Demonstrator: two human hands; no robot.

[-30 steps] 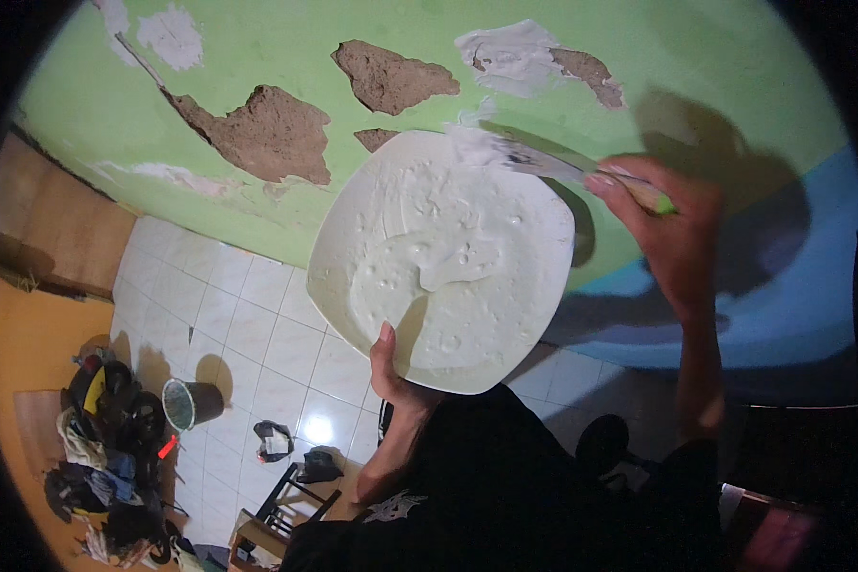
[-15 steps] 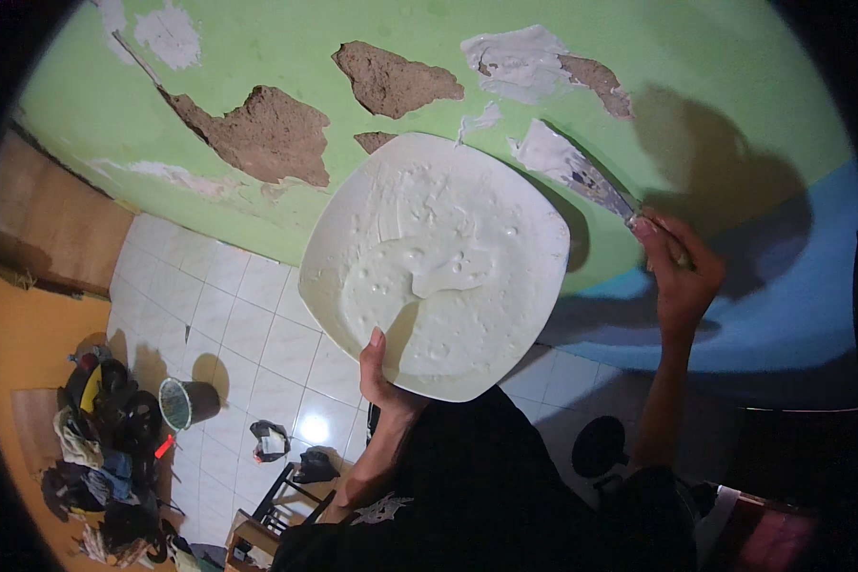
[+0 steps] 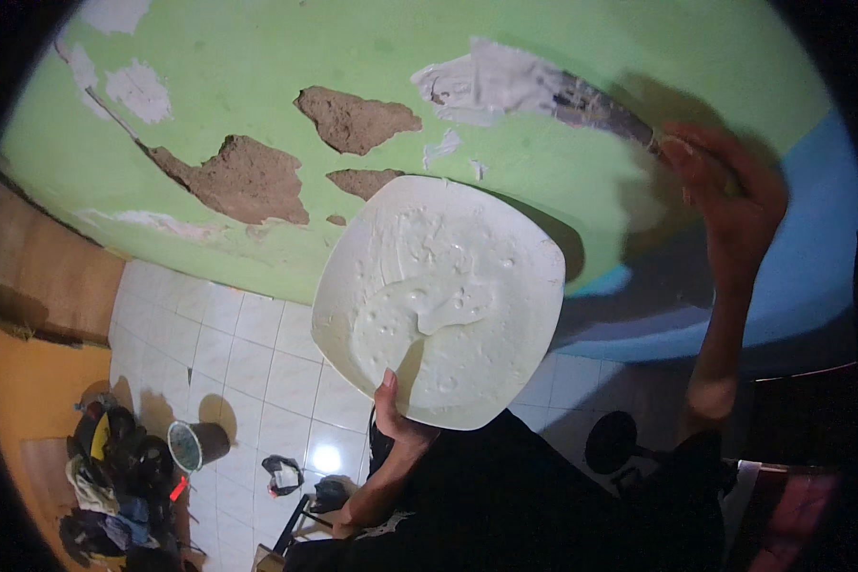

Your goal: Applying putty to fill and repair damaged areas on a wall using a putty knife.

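My left hand (image 3: pixel 405 424) grips the near edge of a square white bowl (image 3: pixel 549 276), thumb over its rim. Wet white filler paste (image 3: pixel 453 348) spreads across the bowl's inside. My right hand (image 3: pixel 739 205) is closed around the handle of a putty knife (image 3: pixel 620 119). The knife's blade, coated with white paste, lies against the green wall (image 3: pixel 257 48) at a patch of fresh filler (image 3: pixel 453 88). Left of that patch, bare brown plaster (image 3: pixel 353 119) shows where the paint has come off.
A larger bare plaster patch (image 3: pixel 243 181) runs along the wall at left. Below, on white floor tiles (image 3: pixel 286 377), stand a bucket (image 3: pixel 200 445), a pile of clothes and bags (image 3: pixel 114 477) and a black plastic bag (image 3: pixel 331 495). A dark round stool (image 3: pixel 611 440) stands at right.
My right hand has moved up and right, bringing the putty knife's blade onto the filler patch. The view has shifted, so the bowl appears lower; my left hand still holds it.
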